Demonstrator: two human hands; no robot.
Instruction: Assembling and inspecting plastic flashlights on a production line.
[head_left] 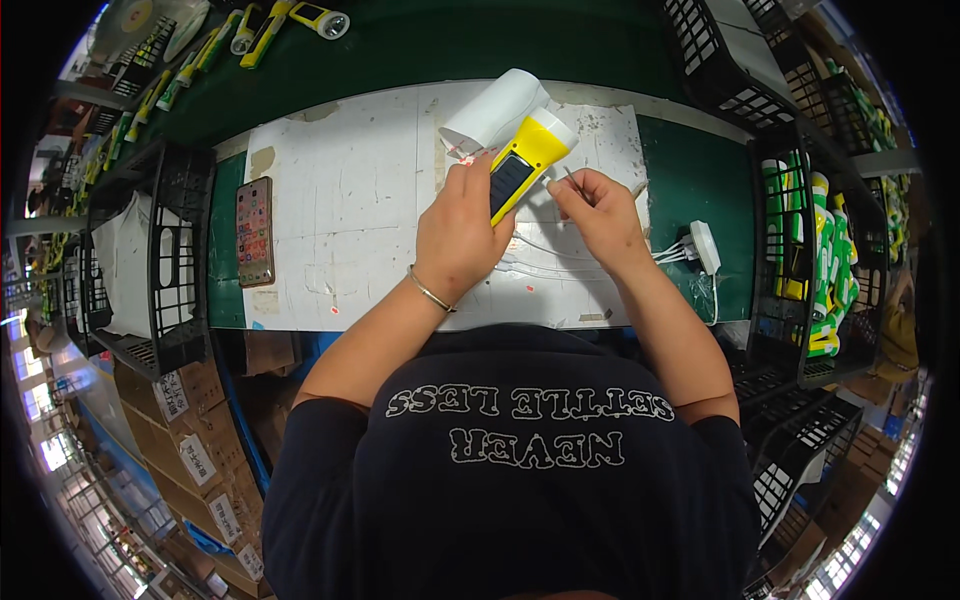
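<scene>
My left hand (pixel 460 225) is wrapped round a yellow flashlight (pixel 542 148) with a dark solar panel on its side and a white head pointing up and to the right. Close to the flashlight's right side, my right hand (pixel 605 220) is closed, thumb and forefinger pinching the thin end of a charging cable (pixel 548 184); its tip is too small to make out fully. Thin white cables (pixel 575 268) lie on the board below the hands. Just beyond the flashlight rests a white cylinder (pixel 495 110), with small reddish bits near its lower end.
A phone (pixel 255 232) lies at the board's left. At right sits a white charger (pixel 704 247) with several cables. Black crates flank the table; the right crate (pixel 808 260) holds green, white and yellow flashlights, the left crate (pixel 172 265) white sheets. More flashlights (pixel 262 38) lie at the far left.
</scene>
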